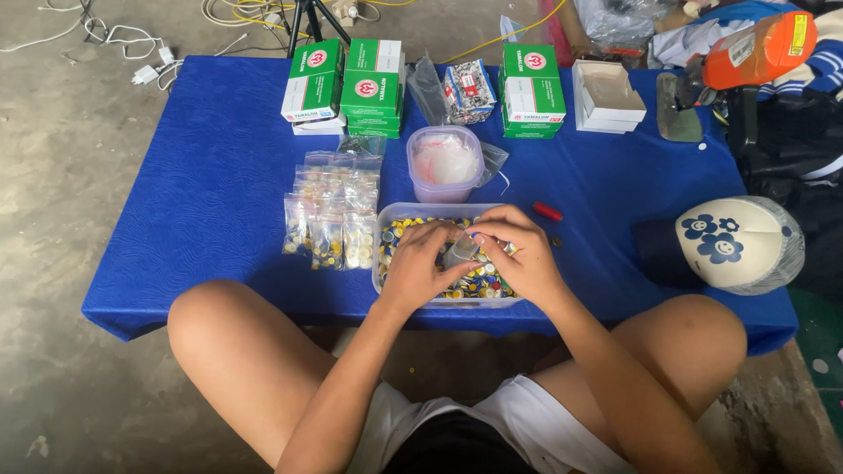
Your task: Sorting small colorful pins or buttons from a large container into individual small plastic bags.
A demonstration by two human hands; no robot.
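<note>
Together, left hand (419, 262) and right hand (519, 254) pinching a small clear bag (461, 252) above tray (391, 214); blue table (208, 192), concrete floor (51, 140).

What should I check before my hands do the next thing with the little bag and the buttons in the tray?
1. Both hands over the tray: ok. The left hand and right hand are above the clear tray.
2. Small bag held: ok. A small clear bag sits between both hands.
3. Bag mouth open: cannot tell, the fingers hide it.
4. Pieces left in the tray: ok. Many small round pieces lie in it.
5. Filled bags out of the way: ok. The filled bags lie left of the tray on the blue cloth.
6. Round tub clear of the hands: ok, it stands behind the tray.
</note>
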